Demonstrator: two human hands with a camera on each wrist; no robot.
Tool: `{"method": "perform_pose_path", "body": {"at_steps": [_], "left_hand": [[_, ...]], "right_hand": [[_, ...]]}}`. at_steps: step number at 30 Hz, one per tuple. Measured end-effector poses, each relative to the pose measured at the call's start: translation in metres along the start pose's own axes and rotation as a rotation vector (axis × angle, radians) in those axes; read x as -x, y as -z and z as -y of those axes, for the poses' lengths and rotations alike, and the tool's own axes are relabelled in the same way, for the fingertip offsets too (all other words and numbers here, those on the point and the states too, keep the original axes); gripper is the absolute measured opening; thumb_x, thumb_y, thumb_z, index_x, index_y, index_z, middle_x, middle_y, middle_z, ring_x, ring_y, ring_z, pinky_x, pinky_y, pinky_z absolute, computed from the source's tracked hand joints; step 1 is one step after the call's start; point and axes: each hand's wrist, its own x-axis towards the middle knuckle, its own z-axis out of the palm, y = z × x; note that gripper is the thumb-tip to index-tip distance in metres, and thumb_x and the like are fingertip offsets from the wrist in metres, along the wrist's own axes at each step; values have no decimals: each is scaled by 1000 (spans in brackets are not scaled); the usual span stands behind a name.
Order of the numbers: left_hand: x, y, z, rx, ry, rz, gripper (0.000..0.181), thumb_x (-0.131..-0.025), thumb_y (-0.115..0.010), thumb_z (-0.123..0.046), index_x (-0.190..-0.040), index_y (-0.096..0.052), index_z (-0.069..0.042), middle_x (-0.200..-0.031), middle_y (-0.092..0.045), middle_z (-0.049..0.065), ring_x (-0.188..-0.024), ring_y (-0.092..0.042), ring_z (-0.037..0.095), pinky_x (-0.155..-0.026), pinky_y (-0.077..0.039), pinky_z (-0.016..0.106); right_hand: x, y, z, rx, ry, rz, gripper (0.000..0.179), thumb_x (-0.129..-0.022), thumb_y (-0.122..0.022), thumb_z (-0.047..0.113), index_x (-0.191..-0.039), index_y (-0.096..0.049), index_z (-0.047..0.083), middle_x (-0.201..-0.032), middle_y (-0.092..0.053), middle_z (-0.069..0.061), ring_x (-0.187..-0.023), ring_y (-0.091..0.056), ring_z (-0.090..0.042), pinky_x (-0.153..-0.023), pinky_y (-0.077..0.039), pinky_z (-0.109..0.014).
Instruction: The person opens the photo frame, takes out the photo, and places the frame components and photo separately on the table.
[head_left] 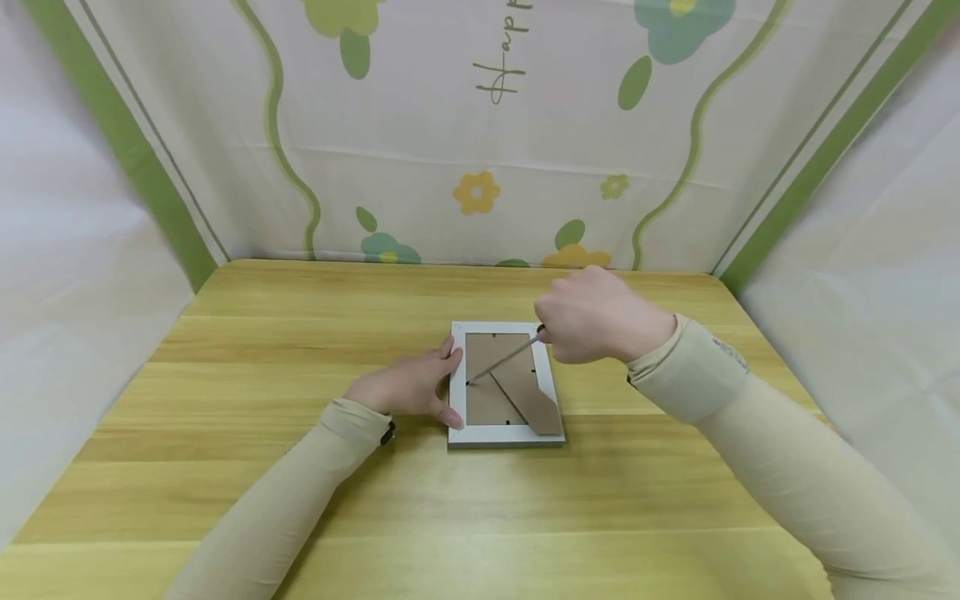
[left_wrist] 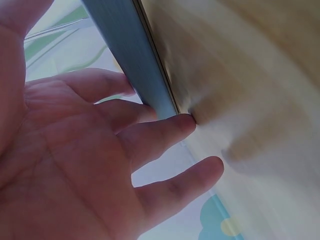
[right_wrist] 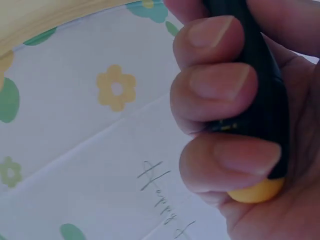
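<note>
A white picture frame (head_left: 506, 434) lies face down on the wooden table, its brown backing board (head_left: 483, 404) upward. On the backing, a brown easel stand (head_left: 536, 406) slants to the lower right corner, and small black tabs sit along the edges. My right hand (head_left: 600, 317) grips a screwdriver (head_left: 504, 361) by its black handle (right_wrist: 270, 115) with a yellow end. The thin metal shaft slopes down leftward, its tip at the tab on the backing's left edge. My left hand (head_left: 405, 383) touches the frame's left side, fingers (left_wrist: 160, 137) extended, thumb at the lower left corner.
The wooden table (head_left: 300, 500) extends around the frame on all sides. Behind it hangs a white flower-printed cloth (head_left: 412, 125), with white cloth side walls at left and right.
</note>
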Motion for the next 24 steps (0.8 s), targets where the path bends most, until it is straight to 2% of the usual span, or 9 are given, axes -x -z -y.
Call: {"method": "perform_pose_path", "body": {"at_steps": [6, 11, 17, 19, 24], "left_hand": [[0, 1, 0, -5, -1, 2, 114, -76, -81, -50, -157, -16, -3, -163, 1, 17, -148, -13, 29, -116, -24, 42], [0, 1, -1, -16, 2, 8, 114, -76, -80, -51, -158, -16, -4, -163, 2, 16, -148, -14, 29, -115, -27, 42], [-1, 0, 0, -18, -3, 4, 114, -76, -80, -51, -157, -16, -3, -164, 1, 16, -148, -15, 29, -114, -29, 41], [-1, 0, 0, -19, -6, 3, 114, -76, -80, -51, -157, -16, -3, -164, 1, 16, -148, -15, 29, -114, -29, 41], [-1, 0, 0, -20, -12, 4, 115, -76, -79, -53, -158, -15, -3, -163, 1, 17, -148, -14, 29, -115, -26, 42]], "right_hand": [[-9, 15, 8, 61, 38, 3, 49, -80, -69, 19, -51, -30, 19, -55, -19, 7, -54, -17, -12, -45, -20, -28], [-5, 12, 2, -13, -18, 84, 46, -88, -70, 25, -52, -42, 19, -54, -29, 7, -52, -27, -12, -45, -27, -29], [14, -15, -19, -210, -40, 127, 36, -97, -64, 26, -62, -57, 21, -57, -43, 8, -53, -39, -9, -52, -36, -31], [23, -26, -26, -258, -31, 109, 29, -97, -64, 26, -69, -63, 22, -61, -51, 10, -56, -45, -8, -57, -42, -32], [45, -55, -40, -322, -12, 5, 19, -98, -64, 23, -79, -69, 22, -67, -56, 14, -59, -49, -6, -63, -46, -34]]}}
